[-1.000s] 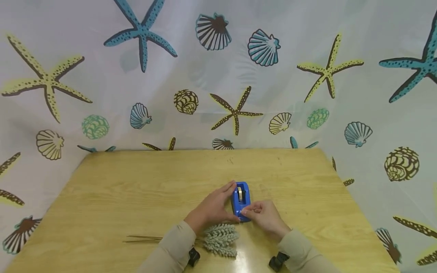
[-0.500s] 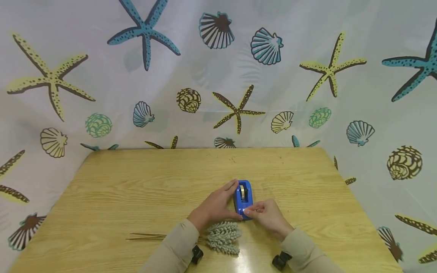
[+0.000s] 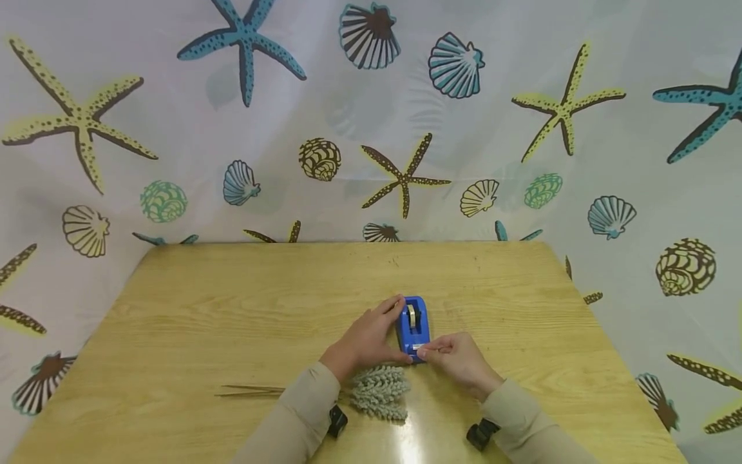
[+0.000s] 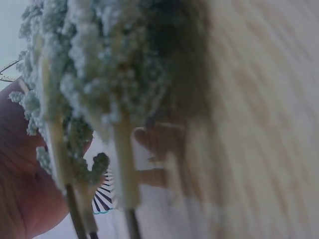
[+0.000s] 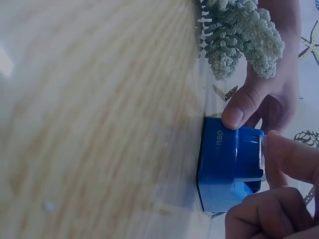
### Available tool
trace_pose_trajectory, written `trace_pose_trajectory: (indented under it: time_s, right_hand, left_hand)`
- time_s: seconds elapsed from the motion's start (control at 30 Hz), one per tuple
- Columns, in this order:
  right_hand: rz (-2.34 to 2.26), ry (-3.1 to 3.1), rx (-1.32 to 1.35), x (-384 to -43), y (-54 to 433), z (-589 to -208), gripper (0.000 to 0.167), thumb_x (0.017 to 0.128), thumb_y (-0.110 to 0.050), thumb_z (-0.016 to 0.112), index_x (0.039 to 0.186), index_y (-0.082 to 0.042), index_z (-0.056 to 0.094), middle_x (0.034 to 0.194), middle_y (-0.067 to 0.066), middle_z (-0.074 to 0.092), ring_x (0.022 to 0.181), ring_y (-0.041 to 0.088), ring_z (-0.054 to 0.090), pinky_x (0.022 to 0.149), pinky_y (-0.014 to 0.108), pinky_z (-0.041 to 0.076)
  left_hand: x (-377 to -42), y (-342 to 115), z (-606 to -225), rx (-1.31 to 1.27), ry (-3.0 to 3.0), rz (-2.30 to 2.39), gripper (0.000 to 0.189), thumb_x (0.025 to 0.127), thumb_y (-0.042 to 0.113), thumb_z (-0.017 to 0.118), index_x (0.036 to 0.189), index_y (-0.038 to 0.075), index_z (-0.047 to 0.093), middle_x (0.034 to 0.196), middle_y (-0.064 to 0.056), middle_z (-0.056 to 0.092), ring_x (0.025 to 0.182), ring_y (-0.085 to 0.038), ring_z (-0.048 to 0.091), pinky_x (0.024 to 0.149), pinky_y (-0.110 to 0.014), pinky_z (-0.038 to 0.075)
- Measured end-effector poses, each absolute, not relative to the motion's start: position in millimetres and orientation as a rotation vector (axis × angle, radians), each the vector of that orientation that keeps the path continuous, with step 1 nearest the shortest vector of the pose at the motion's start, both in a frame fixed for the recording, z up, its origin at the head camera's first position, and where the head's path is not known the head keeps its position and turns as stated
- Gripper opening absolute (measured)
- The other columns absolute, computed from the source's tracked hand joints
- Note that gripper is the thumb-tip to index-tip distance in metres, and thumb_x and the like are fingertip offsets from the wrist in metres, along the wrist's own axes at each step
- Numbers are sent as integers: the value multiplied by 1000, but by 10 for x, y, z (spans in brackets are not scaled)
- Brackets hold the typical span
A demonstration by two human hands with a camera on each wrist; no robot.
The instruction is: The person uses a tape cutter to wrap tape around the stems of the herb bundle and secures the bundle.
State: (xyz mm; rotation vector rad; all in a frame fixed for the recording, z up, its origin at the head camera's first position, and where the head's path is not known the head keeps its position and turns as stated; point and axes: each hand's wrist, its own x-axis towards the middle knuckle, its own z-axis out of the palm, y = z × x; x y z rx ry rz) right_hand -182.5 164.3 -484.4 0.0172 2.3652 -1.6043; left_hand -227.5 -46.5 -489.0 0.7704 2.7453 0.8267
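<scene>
A blue tape dispenser (image 3: 420, 330) stands on the table, its small tape roll (image 3: 412, 316) towards the far end. My left hand (image 3: 364, 341) grips it from the left, thumb at the near end and fingertips at the far end. My right hand (image 3: 464, 364) pinches the end of the tape between thumb and forefinger, right by the toothed cutter (image 5: 260, 153). The tape between those fingertips is barely visible. Pale grey-green artificial flower sprigs (image 3: 379, 392) lie just below the left hand, their thin brown stems (image 3: 249, 390) pointing left under the forearm.
The wooden table (image 3: 232, 309) has a patterned cloth (image 3: 324, 90) with starfish and shells hanging behind it and at both sides. Each wrist carries a dark camera mount, such as the right one (image 3: 482, 434). The sprigs (image 4: 109, 64) fill much of the left wrist view.
The right fingertips have shifted slightly right and nearer along the dispenser, leaving more of the cutter showing. The left hand keeps its grip. The whole head view has shifted a little.
</scene>
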Motion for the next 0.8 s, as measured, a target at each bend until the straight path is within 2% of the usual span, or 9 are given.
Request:
trace_pose_trajectory:
  time_s: [0.1, 0.3, 0.43, 0.6, 0.7, 0.8]
  right_hand:
    - [-1605, 2338, 48, -1803, 1650, -4855, 20, 89, -18, 75, 96, 0, 78, 89, 7, 74, 66, 10, 45, 55, 22, 36]
    - [-1582, 2306, 137, -1741, 1667, -4872, 22, 91, -21, 74, 98, -1, 79, 109, 9, 74, 87, 15, 52, 70, 26, 40]
    - [-1577, 2281, 146, -1734, 1654, -4869, 24, 89, -24, 75, 97, -2, 79, 112, 9, 73, 93, 17, 55, 74, 28, 43]
    - [-1595, 2275, 132, -1761, 1639, -4855, 25, 89, -25, 76, 95, -1, 78, 106, 7, 73, 76, 14, 49, 65, 26, 39]
    - [-1592, 2264, 136, -1763, 1639, -4856, 24, 89, -24, 75, 95, -1, 78, 98, 5, 71, 62, 11, 40, 57, 24, 34]
    - [-1578, 2268, 123, -1753, 1636, -4866, 24, 89, -24, 76, 95, -1, 78, 93, 5, 70, 59, 11, 37, 55, 24, 32]
  left_hand:
    - [-2265, -447, -4899, 757, 2737, 830, 115, 74, 50, 86, 160, 14, 18, 168, -3, 17, 152, -29, 24, 121, -50, 26]
    - [-2261, -404, -4903, 773, 2729, 797, 114, 75, 49, 86, 160, 11, 20, 168, -6, 18, 151, -30, 29, 118, -47, 34]
    - [-2273, -423, -4907, 789, 2743, 770, 115, 75, 51, 85, 160, 11, 19, 168, -7, 18, 150, -31, 29, 118, -46, 34]
    - [-2305, -435, -4887, 788, 2775, 759, 117, 74, 53, 85, 160, 11, 18, 168, -7, 18, 151, -31, 28, 118, -48, 32]
    - [-2305, -431, -4872, 794, 2778, 765, 117, 74, 53, 85, 160, 9, 19, 167, -8, 19, 150, -34, 28, 118, -51, 32]
    - [-2295, -437, -4874, 783, 2779, 756, 117, 73, 53, 85, 160, 9, 19, 167, -8, 19, 151, -34, 27, 118, -52, 32]
